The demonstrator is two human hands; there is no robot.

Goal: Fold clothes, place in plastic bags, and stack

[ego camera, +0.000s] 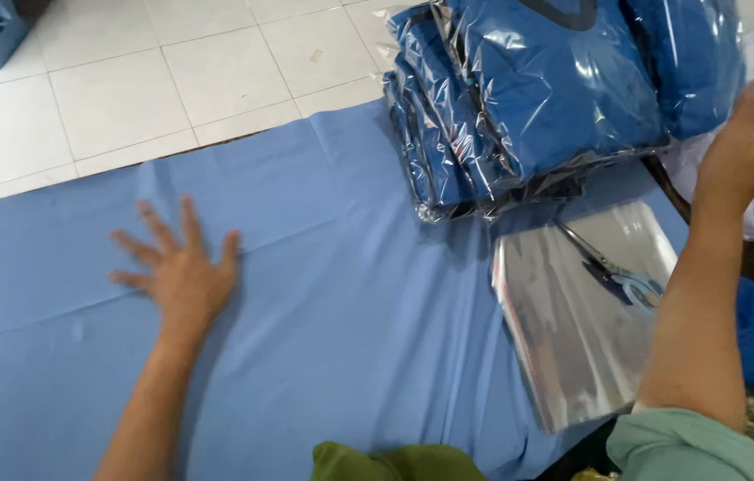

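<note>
Hands over blue cloth (350, 294) beside bagged garments (537, 98).
Left hand (179, 267) flat, fingers spread; right hand (742, 151) raised open near stack; clear empty bags (564, 330) and scissors (613, 272) below.

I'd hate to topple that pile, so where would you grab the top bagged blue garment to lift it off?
Probably by the near edge of the top bagged garment, coming from the person's side. It lies tilted on the stack, its lower edge overhanging the ones below, so fingers can slide beneath. The plastic looks slick, so pinch bag and cloth together. The right hand is nearest.
</note>
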